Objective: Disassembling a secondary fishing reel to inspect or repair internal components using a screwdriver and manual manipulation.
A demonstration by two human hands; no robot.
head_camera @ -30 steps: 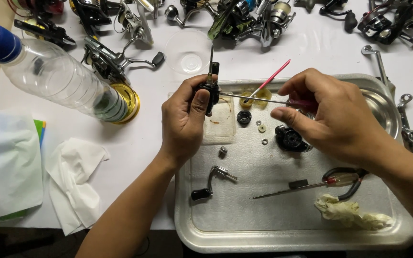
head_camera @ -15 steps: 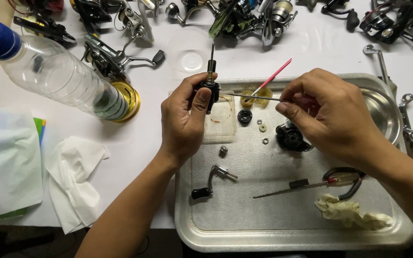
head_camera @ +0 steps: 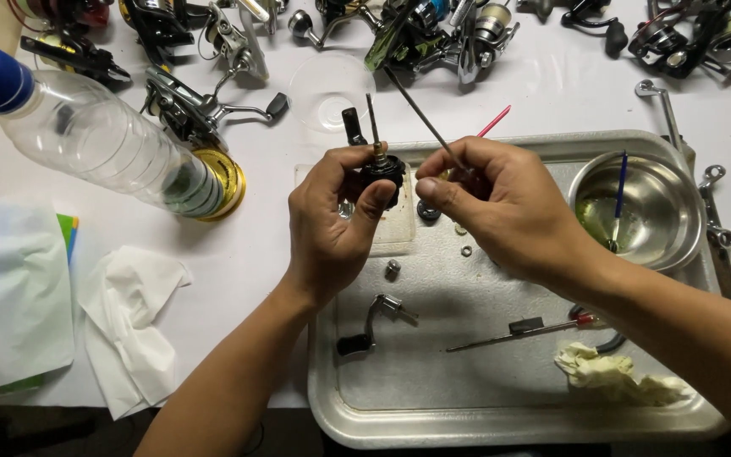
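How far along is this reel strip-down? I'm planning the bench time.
Done: crank handle, washers and screwdriver lie loose on the tray. In hand: left hand grips the black reel part, right hand holds a thin rod. Left, probably: reassembly, since parts remain scattered.

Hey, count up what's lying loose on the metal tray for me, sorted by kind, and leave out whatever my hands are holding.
Reel crank handle: 1
Screwdriver with red grip: 1
Steel bowl: 1
Crumpled yellowish rag: 1
Small loose nuts and washers I can make out, such as the one at: about 4
Total: about 8 on the tray. Parts hidden behind the hands aren't counted.
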